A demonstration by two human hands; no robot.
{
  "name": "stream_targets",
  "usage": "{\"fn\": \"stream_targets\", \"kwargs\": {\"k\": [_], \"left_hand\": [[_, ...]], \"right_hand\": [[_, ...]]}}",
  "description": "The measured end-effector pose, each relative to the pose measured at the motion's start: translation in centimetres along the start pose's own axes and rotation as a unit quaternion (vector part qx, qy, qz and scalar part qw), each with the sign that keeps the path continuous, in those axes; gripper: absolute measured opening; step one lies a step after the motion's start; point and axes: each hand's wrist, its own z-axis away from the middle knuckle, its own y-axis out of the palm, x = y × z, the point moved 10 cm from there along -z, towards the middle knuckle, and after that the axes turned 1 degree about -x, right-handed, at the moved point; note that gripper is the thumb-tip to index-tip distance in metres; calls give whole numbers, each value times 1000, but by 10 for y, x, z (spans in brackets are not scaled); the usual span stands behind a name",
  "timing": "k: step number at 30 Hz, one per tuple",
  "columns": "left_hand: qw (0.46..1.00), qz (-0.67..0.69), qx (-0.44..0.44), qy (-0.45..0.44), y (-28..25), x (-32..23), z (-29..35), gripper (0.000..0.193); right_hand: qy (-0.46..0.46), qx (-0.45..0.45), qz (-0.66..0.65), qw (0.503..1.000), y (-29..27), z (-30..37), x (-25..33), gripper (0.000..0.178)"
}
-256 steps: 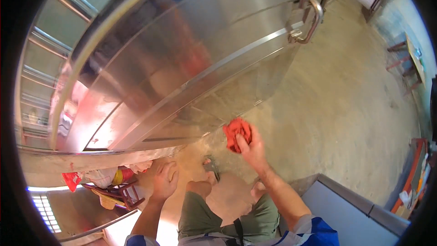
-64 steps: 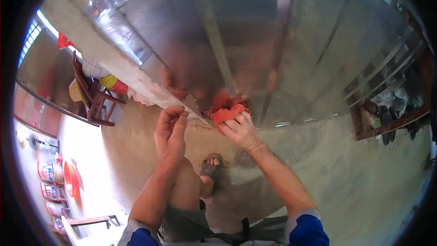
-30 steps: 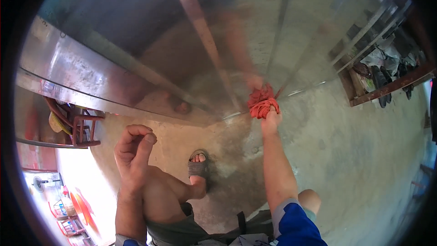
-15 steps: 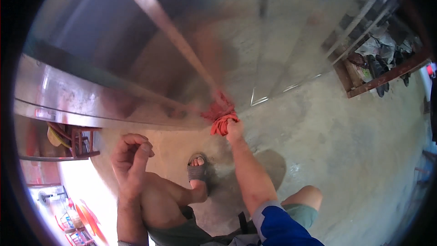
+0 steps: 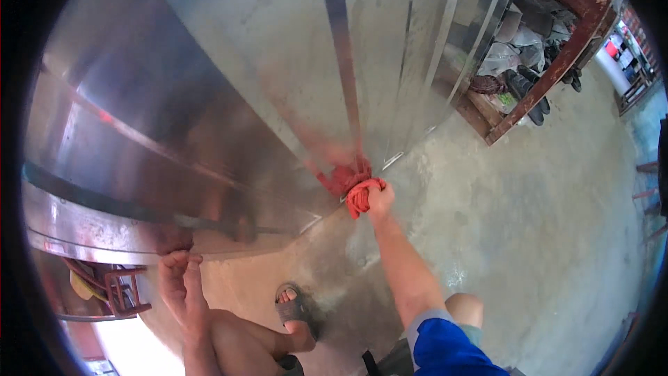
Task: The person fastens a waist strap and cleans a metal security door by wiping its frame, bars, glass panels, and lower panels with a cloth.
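My right hand [image 5: 380, 199] is closed around a bunched red cloth [image 5: 358, 198]. It presses the cloth low against a shiny, mirror-like panel [image 5: 156, 118], whose surface reflects the cloth as a darker red patch. On the left, my left hand [image 5: 182, 285] is bent with its fingertips and thumb together at the lower edge of the panel. The fingertips touch that edge, and my wrist is close to my bent knee.
A worn red-brown wooden rack [image 5: 550, 73] at the upper right holds dark shoes [image 5: 522, 87] and plastic bags. Reddish wooden furniture [image 5: 125, 289] shows at the left beyond the panel. My sandalled foot [image 5: 291, 305] rests on the concrete floor [image 5: 529, 237].
The view has turned, and the rack appears further left. My right hand and the cloth have shifted slightly right along the panel. My left hand has come to the panel's lower edge.
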Motion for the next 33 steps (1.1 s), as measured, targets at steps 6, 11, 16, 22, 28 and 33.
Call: {"fn": "stream_targets", "kwargs": {"k": [6,11,16,22,28,33], "left_hand": [[1000,28,-8,-1,6,7,-1,16],[999,35,-12,-3,-1,8,1,16],[997,73,22,-15,29,7,1,17],[999,45,9,-6,5,-1,2,23],[999,28,38,10,11,-5,3,27],[995,-38,85,19,7,5,5,19]], "right_hand": [[-90,-22,89,992,11,51,-14,26],[49,103,-51,992,33,75,-11,22],[26,33,-175,984,-47,-45,40,18],[-62,98,-170,979,-61,-93,183,20],[-197,-28,-106,974,-96,-111,142,40],[-167,-42,-38,984,-76,-117,86,42]]}}
